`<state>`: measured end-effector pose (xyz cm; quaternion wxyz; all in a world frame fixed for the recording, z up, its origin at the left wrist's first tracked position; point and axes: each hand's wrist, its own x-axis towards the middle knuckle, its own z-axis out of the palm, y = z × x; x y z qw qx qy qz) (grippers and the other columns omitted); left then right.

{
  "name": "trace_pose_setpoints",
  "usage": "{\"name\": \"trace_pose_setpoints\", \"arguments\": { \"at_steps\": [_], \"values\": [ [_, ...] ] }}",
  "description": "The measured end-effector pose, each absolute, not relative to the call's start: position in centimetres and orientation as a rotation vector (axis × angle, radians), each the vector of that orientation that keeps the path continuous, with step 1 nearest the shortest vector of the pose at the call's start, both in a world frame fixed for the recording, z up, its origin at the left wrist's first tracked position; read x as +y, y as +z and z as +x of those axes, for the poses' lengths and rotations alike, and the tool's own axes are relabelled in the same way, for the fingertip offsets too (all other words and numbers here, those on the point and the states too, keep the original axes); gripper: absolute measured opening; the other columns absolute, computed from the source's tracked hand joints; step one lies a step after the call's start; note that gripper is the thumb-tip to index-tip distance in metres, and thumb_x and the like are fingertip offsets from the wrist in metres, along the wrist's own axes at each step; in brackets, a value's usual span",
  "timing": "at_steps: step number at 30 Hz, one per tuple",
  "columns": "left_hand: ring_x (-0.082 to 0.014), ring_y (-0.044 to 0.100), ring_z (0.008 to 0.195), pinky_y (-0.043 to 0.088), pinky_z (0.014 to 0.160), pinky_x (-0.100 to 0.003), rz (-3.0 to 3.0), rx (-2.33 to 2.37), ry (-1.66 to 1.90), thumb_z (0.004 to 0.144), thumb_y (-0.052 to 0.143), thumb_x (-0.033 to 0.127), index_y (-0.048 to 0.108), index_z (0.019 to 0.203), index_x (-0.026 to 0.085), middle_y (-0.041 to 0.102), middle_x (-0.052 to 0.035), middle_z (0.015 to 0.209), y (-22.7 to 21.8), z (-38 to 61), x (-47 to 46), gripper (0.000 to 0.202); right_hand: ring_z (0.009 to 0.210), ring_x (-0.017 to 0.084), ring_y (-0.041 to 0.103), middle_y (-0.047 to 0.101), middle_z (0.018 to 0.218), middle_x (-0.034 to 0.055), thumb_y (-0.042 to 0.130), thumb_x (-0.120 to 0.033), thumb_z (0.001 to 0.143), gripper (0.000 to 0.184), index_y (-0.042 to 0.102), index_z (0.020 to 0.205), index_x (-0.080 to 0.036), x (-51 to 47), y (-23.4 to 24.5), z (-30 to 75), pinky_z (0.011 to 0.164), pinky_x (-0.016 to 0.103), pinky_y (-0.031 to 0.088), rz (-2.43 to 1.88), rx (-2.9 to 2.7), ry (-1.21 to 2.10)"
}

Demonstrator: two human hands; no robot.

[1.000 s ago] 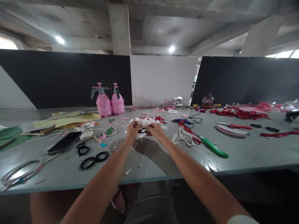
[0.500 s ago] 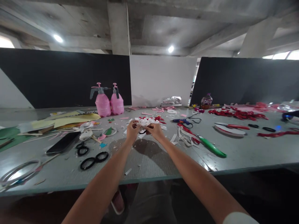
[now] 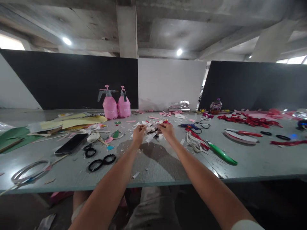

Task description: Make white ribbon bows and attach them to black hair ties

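Both arms reach out over a grey table (image 3: pixel 155 166). My left hand (image 3: pixel 139 133) and my right hand (image 3: pixel 167 130) are closed in a heap of white and red paper scraps (image 3: pixel 153 127) at the table's middle. Each hand pinches white scraps from the heap, and a strip hangs between them. The fingertips are partly hidden by the scraps.
Two pink spray bottles (image 3: pixel 117 105) stand at the back. A black phone (image 3: pixel 71 143) and black scissors (image 3: pixel 102 162) lie left of my arms. A green-handled tool (image 3: pixel 220 153), red ribbon pieces (image 3: pixel 249 120), a white disc (image 3: pixel 241 137) and a blue glue gun (image 3: pixel 189 126) lie right.
My hands have drawn apart in the scraps, the right one moving rightward. The view has shifted slightly, so everything sits a little further right.
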<state>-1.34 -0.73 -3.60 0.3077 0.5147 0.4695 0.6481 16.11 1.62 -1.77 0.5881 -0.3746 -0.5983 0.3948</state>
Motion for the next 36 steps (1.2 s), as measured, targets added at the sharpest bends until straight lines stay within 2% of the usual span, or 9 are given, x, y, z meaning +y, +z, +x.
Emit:
{"name": "trace_pose_setpoints", "arguments": {
  "at_steps": [6,10,12,20,27,29,31,33,36],
  "values": [
    [-0.0065,0.045,0.043,0.036,0.044,-0.020,1.198,1.251,1.888,0.079,0.048,0.049,0.059,0.077,0.015,0.053,0.0018,0.059,-2.9,-2.6,-1.0,0.036,0.061,0.017,0.064,0.066,0.071,0.0031,0.062,-0.044,0.073,0.032,0.061,0.089,-0.016,4.9,0.5,17.1,0.060,0.030,0.053,-1.040,-1.358,0.719],
    [-0.0066,0.043,0.039,0.033,0.041,-0.020,1.283,1.298,1.810,0.080,0.046,0.045,0.059,0.074,0.015,0.051,0.0032,0.054,-3.3,-2.6,-0.9,0.033,0.095,0.025,0.063,0.068,0.097,0.0134,0.062,-0.032,0.076,0.027,0.062,0.097,-0.014,6.1,0.1,17.6,0.083,0.034,0.046,-1.544,-1.627,0.309],
    [-0.0068,0.042,0.038,0.031,0.040,-0.020,1.393,1.345,1.721,0.080,0.046,0.042,0.059,0.073,0.015,0.051,0.0032,0.053,-3.6,-2.3,-0.9,0.031,0.104,0.024,0.059,0.066,0.105,0.0145,0.054,-0.029,0.083,0.025,0.061,0.102,-0.014,6.1,0.6,18.0,0.087,0.032,0.042,-1.600,-1.661,0.123],
    [-0.0081,0.043,0.039,0.032,0.042,-0.020,1.699,1.451,1.499,0.080,0.046,0.042,0.062,0.077,0.016,0.052,0.0041,0.052,-3.9,-2.1,-1.0,0.031,0.085,0.017,0.061,0.069,0.090,0.0076,0.039,-0.030,0.094,0.028,0.063,0.094,-0.018,4.6,3.7,19.2,0.071,0.024,0.039,-1.377,-1.837,0.027],
    [-0.0095,0.043,0.042,0.031,0.044,-0.021,1.759,1.450,1.463,0.080,0.046,0.041,0.062,0.076,0.017,0.052,0.0035,0.052,-3.4,-1.6,-1.5,0.029,0.061,0.015,0.060,0.064,0.061,0.0049,0.035,-0.046,0.093,0.053,0.061,0.060,-0.016,3.1,3.1,19.4,0.060,0.023,0.037,-1.304,-1.880,0.258],
    [-0.0098,0.043,0.043,0.029,0.045,-0.021,1.835,1.425,1.416,0.079,0.048,0.039,0.061,0.069,0.017,0.050,0.0031,0.049,-3.2,-1.0,-1.8,0.028,0.059,0.015,0.059,0.063,0.059,0.0035,0.042,-0.045,0.091,0.044,0.064,0.065,-0.016,2.6,3.4,19.7,0.060,0.023,0.038,-1.292,-1.945,0.308],
    [-0.0096,0.039,0.042,0.025,0.044,-0.021,1.929,1.398,1.300,0.078,0.050,0.040,0.057,0.056,0.018,0.045,0.0028,0.044,-3.2,-0.5,-2.2,0.031,0.064,0.016,0.061,0.066,0.067,0.0029,0.057,-0.039,0.083,0.024,0.066,0.081,-0.017,2.2,3.9,19.7,0.062,0.023,0.039,-1.316,-2.042,0.284],
    [-0.0091,0.036,0.040,0.022,0.043,-0.023,2.032,1.351,1.154,0.076,0.053,0.043,0.052,0.046,0.018,0.042,0.0023,0.040,-3.4,0.0,-2.5,0.039,0.075,0.019,0.063,0.069,0.078,0.0054,0.064,-0.036,0.078,0.021,0.066,0.088,-0.018,1.7,4.6,19.3,0.066,0.024,0.040,-1.371,-2.092,0.180],
    [-0.0092,0.036,0.039,0.023,0.044,-0.024,2.122,1.237,1.035,0.074,0.059,0.046,0.052,0.042,0.019,0.044,0.0015,0.039,-3.9,0.8,-2.9,0.042,0.086,0.022,0.063,0.069,0.082,0.0115,0.046,-0.039,0.091,0.033,0.067,0.082,-0.016,-0.1,5.5,16.8,0.073,0.027,0.042,-1.375,-2.088,0.015]
  ]
}}
